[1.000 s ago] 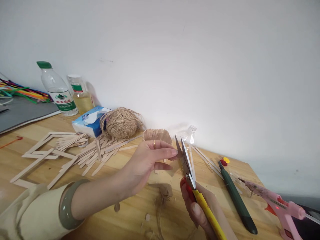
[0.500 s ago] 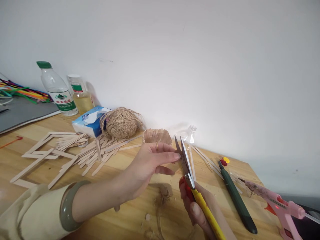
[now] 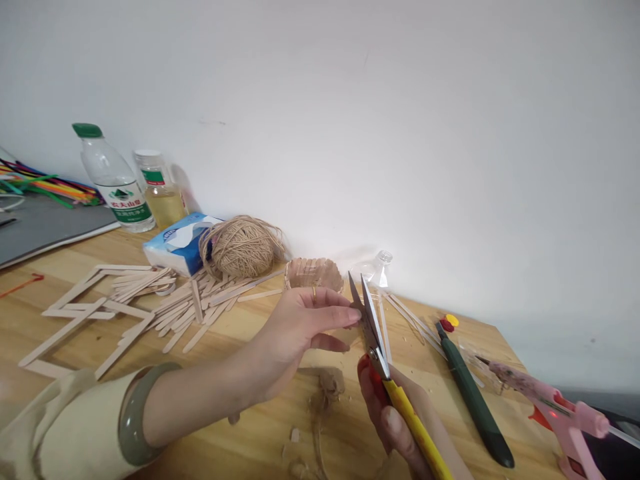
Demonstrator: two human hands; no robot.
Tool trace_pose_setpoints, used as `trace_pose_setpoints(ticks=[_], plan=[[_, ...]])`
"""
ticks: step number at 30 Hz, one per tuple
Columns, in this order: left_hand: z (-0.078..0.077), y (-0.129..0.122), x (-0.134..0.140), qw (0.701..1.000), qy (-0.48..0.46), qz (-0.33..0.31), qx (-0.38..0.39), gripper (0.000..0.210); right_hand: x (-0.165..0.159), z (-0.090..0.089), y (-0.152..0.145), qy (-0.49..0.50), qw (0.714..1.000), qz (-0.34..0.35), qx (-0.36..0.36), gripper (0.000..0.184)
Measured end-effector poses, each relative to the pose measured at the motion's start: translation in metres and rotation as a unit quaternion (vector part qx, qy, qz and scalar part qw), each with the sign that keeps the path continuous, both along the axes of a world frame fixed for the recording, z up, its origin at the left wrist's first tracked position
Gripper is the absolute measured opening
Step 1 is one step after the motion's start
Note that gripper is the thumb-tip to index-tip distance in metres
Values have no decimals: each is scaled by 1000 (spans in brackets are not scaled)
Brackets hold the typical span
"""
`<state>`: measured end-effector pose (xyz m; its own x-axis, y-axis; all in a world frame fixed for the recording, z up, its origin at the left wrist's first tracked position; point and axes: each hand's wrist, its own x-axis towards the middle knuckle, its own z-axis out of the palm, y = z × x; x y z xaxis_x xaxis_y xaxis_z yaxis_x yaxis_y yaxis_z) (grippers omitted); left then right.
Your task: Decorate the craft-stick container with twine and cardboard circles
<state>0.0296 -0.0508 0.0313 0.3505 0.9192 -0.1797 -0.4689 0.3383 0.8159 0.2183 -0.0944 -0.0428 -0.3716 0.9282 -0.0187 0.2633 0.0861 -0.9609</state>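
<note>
My right hand (image 3: pixel 393 427) is wrapped round a pair of scissors (image 3: pixel 416 421) with yellow and red handles. Their blades point up and stand slightly apart. My left hand (image 3: pixel 305 323) reaches in from the left, thumb and forefinger pinched together right beside the blades. Whatever lies between those fingertips is too small and hidden to make out. Below the hands, a tangle of brown twine (image 3: pixel 330 383) lies on the wooden table (image 3: pixel 235 443) among small scraps. Behind my left hand sits a small basket-like piece (image 3: pixel 315 272) edged with wooden stick pieces, partly covered by my knuckles.
Several craft sticks (image 3: pixel 195 310) and a ball of twine (image 3: pixel 245 247) lie left, by a tissue pack (image 3: pixel 175 243), a water bottle (image 3: pixel 117 180) and a jar (image 3: pixel 163 193). To the right are a green utility knife (image 3: pixel 475 397), a pink glue gun (image 3: pixel 555 403) and a cut bottle top (image 3: pixel 381 267).
Almost nothing differs. Both hands and the scissors hold nearly the same position, and the blades remain slightly apart.
</note>
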Motion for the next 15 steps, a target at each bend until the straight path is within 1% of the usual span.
trace_pose_setpoints(ticks=[2,7,12,15], plan=[[0,0,0,1000,1,1,0,12,-1,5,-2,-8,1000,8,-13,64],[0,-1,0,1000,1,-3,11,10,-6,14,-2,-15,1000,-23,-10,65],[1,-2,0,1000,-1,3,8,9,-5,20,-7,-22,999,-36,3,57],[1,-3,1,1000,0,9,6,9,-4,24,-13,-8,999,-49,-13,56]])
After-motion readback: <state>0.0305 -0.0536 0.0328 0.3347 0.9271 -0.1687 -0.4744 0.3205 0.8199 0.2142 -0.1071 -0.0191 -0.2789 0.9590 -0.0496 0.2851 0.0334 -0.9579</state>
